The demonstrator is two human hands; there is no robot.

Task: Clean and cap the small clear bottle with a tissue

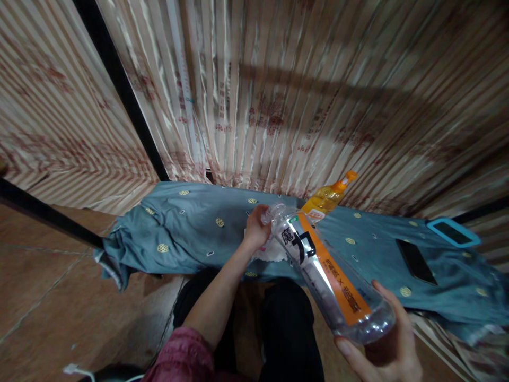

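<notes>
A large clear plastic bottle (324, 276) with an orange, white and black label tilts across the view, its neck up to the left and its base down to the right. My right hand (392, 345) grips the base, thumb on the near side and fingers on the far side. At the neck, my left hand (257, 228) has its fingers curled closed around the mouth; whether a cap is between them is hidden. No liquid shows in the bottle. Under its neck end lies a crumpled white sheet (272, 252) with pink marks, partly covered.
Blue-green cloth with yellow pineapple prints (191, 228) covers a narrow table. Behind the bottle stands an orange pump bottle (324, 201). On the right lie a dark phone (415, 261) and a blue-framed object (453, 232). Striped curtains (262, 106) hang close behind.
</notes>
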